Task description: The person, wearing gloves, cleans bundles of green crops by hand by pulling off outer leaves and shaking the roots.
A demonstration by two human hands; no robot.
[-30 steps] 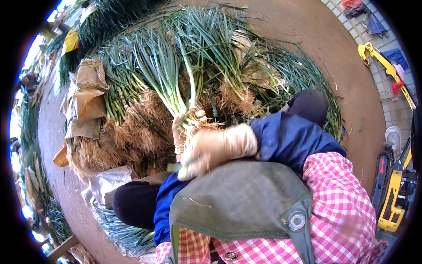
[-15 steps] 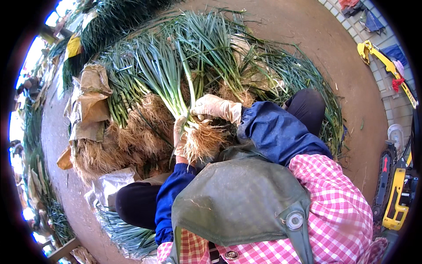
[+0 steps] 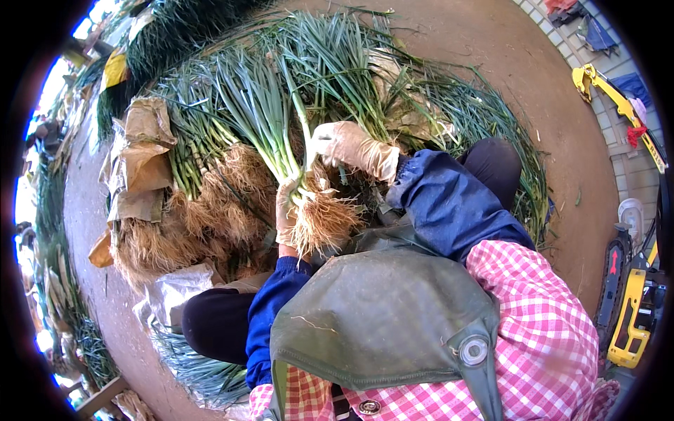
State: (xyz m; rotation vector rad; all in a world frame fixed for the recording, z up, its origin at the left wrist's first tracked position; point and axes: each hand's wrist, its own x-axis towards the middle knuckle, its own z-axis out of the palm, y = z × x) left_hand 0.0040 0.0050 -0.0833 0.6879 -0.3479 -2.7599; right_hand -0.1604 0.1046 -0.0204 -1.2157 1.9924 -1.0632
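Note:
My left hand point(image 3: 286, 210), in a pale glove, is closed around the white lower stalks of a bunch of green onions point(image 3: 275, 151). Long green leaves fan away from me, and a shaggy tuft of tan roots point(image 3: 324, 223) hangs toward my lap. Beside the bunch's rightmost stalk is my right hand point(image 3: 351, 149), also gloved, with its fingers curled down. Whatever those fingers pinch is hidden. More green onions point(image 3: 200, 161) lie in a heap just left of the bunch, their roots point(image 3: 235, 184) toward me.
Brown paper wrapping point(image 3: 144, 158) borders the heap at left. Further green onions point(image 3: 484, 119) spread to the right, and another pile point(image 3: 182, 38) lies at the far left. A silvery plastic sheet point(image 3: 172, 291) is by my left knee. A yellow toy-like excavator point(image 3: 630, 319) stands at right.
My right hand has moved up and slightly right from the base of the stalks, away from my left hand. The left hand still grips the bunch in nearly the same place.

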